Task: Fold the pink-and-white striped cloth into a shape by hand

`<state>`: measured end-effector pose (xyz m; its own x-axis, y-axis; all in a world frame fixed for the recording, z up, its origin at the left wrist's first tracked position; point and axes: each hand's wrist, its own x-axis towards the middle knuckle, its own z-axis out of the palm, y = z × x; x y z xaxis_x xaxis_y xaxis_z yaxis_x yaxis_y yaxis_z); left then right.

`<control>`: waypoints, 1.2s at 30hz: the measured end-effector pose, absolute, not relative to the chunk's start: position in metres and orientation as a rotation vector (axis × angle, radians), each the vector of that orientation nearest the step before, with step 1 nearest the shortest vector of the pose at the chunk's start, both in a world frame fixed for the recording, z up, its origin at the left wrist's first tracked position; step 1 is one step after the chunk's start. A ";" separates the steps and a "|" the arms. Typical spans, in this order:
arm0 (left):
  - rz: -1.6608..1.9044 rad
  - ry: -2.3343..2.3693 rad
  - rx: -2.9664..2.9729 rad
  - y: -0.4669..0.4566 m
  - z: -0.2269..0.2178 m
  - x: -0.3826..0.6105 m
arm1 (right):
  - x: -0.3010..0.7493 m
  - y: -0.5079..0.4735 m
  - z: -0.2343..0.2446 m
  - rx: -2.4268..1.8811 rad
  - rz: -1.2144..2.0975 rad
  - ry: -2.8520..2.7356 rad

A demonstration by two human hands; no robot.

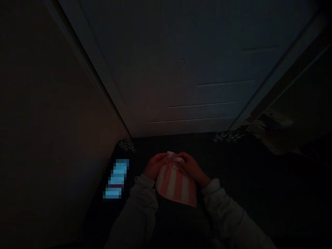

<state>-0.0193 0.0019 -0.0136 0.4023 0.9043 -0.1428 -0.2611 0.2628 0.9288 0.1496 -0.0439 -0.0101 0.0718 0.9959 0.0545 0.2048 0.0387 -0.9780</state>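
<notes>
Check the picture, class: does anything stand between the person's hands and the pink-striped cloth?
Nothing visible does. The left hand and the right hand both grip the top of the pink-striped cloth; the lit screen lies off to the left.

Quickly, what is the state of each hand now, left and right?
Left hand: closed, holding the top of the striped pouch.
Right hand: closed, holding the top of the same striped pouch.

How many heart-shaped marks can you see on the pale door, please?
2: upper striped heart mark midway up the pale door, lower striped heart mark left, near its bottom edge. Darkness may hide others.
</notes>
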 end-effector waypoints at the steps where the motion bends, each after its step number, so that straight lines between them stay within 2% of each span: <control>1: 0.913 0.791 0.981 0.002 -0.012 -0.019 | 0.149 -0.044 -0.009 -1.357 1.009 -1.321; 11: 0.956 0.840 0.827 0.002 -0.004 -0.016 | 0.144 -0.045 -0.004 -1.352 0.968 -1.361; 36: 0.944 0.879 0.922 0.002 -0.015 -0.015 | 0.145 -0.047 -0.009 -1.414 0.959 -1.324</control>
<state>-0.0153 0.0023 -0.0148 0.3281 0.9226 -0.2029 -0.2685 0.2969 0.9164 0.1445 -0.0468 -0.0093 0.1096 0.9923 0.0569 0.2551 0.0273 -0.9665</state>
